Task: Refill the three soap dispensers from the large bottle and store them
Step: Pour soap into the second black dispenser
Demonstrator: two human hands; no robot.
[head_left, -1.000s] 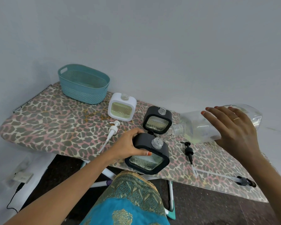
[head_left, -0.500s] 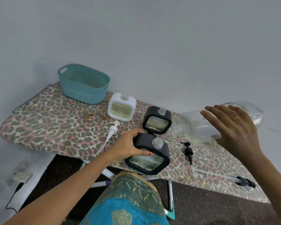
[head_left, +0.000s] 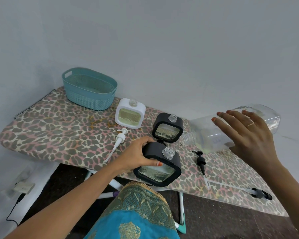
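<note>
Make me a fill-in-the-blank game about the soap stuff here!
The left hand grips the near dispenser, which is ____.
The right hand tilts the large ____.
The far dispenser, beside the teal basket, is ____.
Missing words: black, bottle, white.

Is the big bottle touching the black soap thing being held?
Apart. The head view shows a gap between the mouth of the large bottle and the neck of the held black dispenser.
</note>
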